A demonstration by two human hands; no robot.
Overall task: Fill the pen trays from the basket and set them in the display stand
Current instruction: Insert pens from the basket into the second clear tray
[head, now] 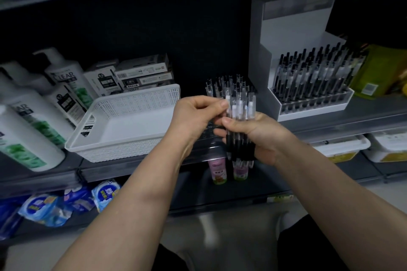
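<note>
My right hand (257, 136) grips a bundle of clear pens with black grips (239, 105), held upright above the shelf edge. My left hand (198, 114) pinches one pen at the left side of that bundle. Under my hands sits a clear pen tray (208, 136) with rows of holes, mostly hidden. A white perforated basket (132, 121) stands to the left with no pens visible in it. The white display stand (293, 28) at the right holds a tray full of black-capped pens (312, 77).
White shampoo bottles (28, 121) and small pen boxes (141, 75) crowd the shelf at left. A yellow-green packet (378, 72) stands right of the stand. The lower shelf carries blue packets (72, 202), two small bottles (218, 171) and white tubs (343, 147).
</note>
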